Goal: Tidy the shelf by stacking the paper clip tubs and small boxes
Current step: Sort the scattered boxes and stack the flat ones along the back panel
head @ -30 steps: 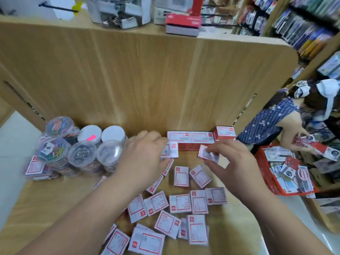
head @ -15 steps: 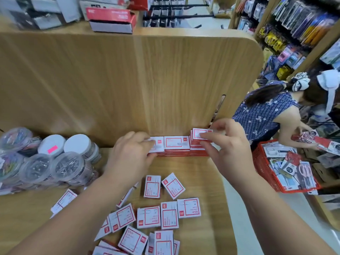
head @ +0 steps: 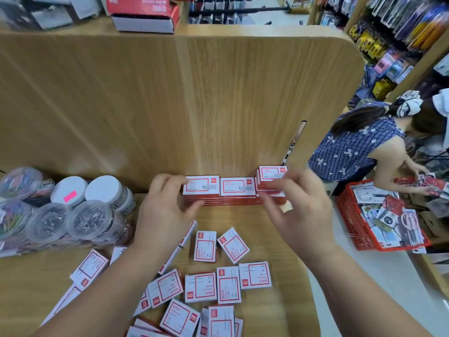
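Observation:
A row of stacked red-and-white small boxes (head: pixel 237 188) stands against the back panel. My left hand (head: pixel 165 210) pinches the row's left end, fingers on the top box and thumb against the stack's front. My right hand (head: pixel 301 212) hovers with fingers apart just in front of the taller right stack, whose top box (head: pixel 271 172) sits free. Several loose small boxes (head: pixel 204 246) lie scattered on the wooden shelf (head: pixel 245 220) below my hands. Clear paper clip tubs (head: pixel 90 220) are clustered at the left, some stacked, two with white lids.
A tall wooden back panel (head: pixel 194 105) closes off the shelf behind the boxes. The shelf's right edge drops to the aisle. There a person (head: pixel 352 149) crouches beside a red basket (head: pixel 349 215) full of packaged goods. Red cartons lie on the upper shelf (head: pixel 143 10).
Both hands carried boxes from the loose pile to the back row. The right hand has set its box on the right stack and opened; the left stays on the left end.

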Tool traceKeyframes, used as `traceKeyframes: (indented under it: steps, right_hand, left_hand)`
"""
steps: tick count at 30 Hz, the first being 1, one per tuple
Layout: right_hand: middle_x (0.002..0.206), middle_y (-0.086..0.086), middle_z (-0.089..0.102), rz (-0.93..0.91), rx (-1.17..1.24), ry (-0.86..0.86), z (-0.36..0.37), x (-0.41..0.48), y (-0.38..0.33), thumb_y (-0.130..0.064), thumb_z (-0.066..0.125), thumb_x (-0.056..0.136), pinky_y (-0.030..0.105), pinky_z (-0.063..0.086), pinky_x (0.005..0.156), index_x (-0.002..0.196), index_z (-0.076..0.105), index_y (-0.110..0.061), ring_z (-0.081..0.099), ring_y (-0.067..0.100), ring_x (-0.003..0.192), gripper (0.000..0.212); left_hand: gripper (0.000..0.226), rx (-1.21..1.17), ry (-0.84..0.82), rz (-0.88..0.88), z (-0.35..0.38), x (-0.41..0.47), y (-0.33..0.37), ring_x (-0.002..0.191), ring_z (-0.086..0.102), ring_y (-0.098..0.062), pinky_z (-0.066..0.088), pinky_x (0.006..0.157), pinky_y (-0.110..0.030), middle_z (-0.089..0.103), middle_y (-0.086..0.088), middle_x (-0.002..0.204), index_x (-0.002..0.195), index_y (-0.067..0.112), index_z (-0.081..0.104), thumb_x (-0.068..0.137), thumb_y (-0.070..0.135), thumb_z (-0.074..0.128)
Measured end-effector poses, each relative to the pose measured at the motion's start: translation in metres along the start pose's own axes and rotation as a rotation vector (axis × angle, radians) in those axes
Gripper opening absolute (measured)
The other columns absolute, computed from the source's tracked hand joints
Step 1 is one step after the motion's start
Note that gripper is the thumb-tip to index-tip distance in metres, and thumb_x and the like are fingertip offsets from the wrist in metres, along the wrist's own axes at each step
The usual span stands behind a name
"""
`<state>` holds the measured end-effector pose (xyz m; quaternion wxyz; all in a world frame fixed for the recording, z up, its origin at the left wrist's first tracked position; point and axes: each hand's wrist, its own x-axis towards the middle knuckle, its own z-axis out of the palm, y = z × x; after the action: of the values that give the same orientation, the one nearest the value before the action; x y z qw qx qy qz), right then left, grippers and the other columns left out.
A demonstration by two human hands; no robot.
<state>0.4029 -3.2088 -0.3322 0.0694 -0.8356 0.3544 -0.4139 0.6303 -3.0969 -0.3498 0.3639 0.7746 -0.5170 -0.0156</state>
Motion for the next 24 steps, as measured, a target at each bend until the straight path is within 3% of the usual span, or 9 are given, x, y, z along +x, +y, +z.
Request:
traceKeyframes:
  steps: [2, 7, 12, 16, 19, 21, 24]
  right_hand:
    - [0.094, 0.004, 0.065, -0.074, 0.065, -0.107, 0.009, -0.006, -0.012, -0.016, 0.076, 0.081, 0.037, 0.053, 0.071, 0.092, 0.074, -0.011, 0.064, 0.022, 0.085, 0.012]
    - [0.128, 0.002, 0.063, -0.121, 0.054, -0.426, 0.028, -0.01, -0.036, -0.018, 0.077, 0.074, 0.037, 0.059, 0.08, 0.116, 0.069, -0.017, 0.067, 0.023, 0.104, 0.043]
    - [0.14, -0.004, 0.057, -0.061, -0.014, -0.553, 0.031, -0.005, -0.045, -0.033, 0.073, 0.072, 0.031, 0.055, 0.06, 0.121, 0.066, -0.023, 0.072, 0.02, 0.077, 0.051]
    - [0.148, -0.012, 0.048, 0.001, -0.026, -0.64, 0.027, 0.0, -0.048, -0.037, 0.07, 0.078, 0.031, 0.054, 0.064, 0.125, 0.063, -0.027, 0.07, 0.017, 0.078, 0.049]
    - [0.14, -0.008, 0.056, -0.015, -0.007, -0.614, 0.023, 0.001, -0.051, -0.042, 0.061, 0.078, 0.031, 0.055, 0.062, 0.116, 0.067, -0.027, 0.069, 0.016, 0.074, 0.042]
    - [0.121, -0.007, 0.064, -0.037, 0.034, -0.556, 0.019, -0.004, -0.052, -0.044, 0.053, 0.078, 0.029, 0.054, 0.056, 0.105, 0.068, -0.025, 0.067, 0.014, 0.068, 0.036]
    - [0.096, -0.008, 0.062, -0.065, 0.057, -0.556, 0.01, -0.018, -0.056, -0.042, 0.057, 0.082, 0.03, 0.051, 0.057, 0.097, 0.067, -0.024, 0.063, 0.014, 0.071, 0.025]
  left_hand:
    - [0.04, -0.028, -0.022, -0.058, 0.0, -0.001, -0.001, 0.079, 0.06, -0.012, 0.055, 0.075, -0.039, 0.056, 0.007, 0.097, 0.103, 0.02, 0.064, 0.07, 0.023, 0.087]
    - [0.034, 0.011, -0.045, -0.088, 0.003, 0.004, -0.003, 0.068, 0.062, -0.014, 0.055, 0.064, -0.039, 0.06, 0.008, 0.077, 0.09, 0.026, 0.057, 0.071, 0.03, 0.085]
    - [0.037, 0.186, -0.048, 0.102, 0.003, 0.008, -0.005, 0.064, 0.063, -0.029, 0.052, 0.052, -0.041, 0.062, -0.002, 0.074, 0.085, 0.02, 0.047, 0.075, 0.032, 0.082]
    - [0.038, 0.251, -0.06, 0.169, 0.001, 0.008, -0.003, 0.06, 0.059, -0.036, 0.049, 0.047, -0.042, 0.06, -0.007, 0.07, 0.085, 0.017, 0.046, 0.075, 0.029, 0.081]
    - [0.041, 0.274, -0.082, 0.171, -0.006, 0.007, 0.0, 0.06, 0.059, -0.037, 0.049, 0.048, -0.041, 0.059, -0.009, 0.07, 0.088, 0.018, 0.043, 0.075, 0.032, 0.08]
    - [0.039, 0.266, -0.07, 0.163, -0.017, 0.004, 0.003, 0.062, 0.059, -0.035, 0.046, 0.048, -0.037, 0.059, -0.009, 0.071, 0.087, 0.016, 0.045, 0.076, 0.034, 0.078]
    - [0.029, 0.205, -0.063, 0.215, -0.042, -0.014, 0.0, 0.065, 0.059, -0.028, 0.043, 0.053, -0.032, 0.059, -0.003, 0.075, 0.083, 0.017, 0.05, 0.082, 0.037, 0.071]
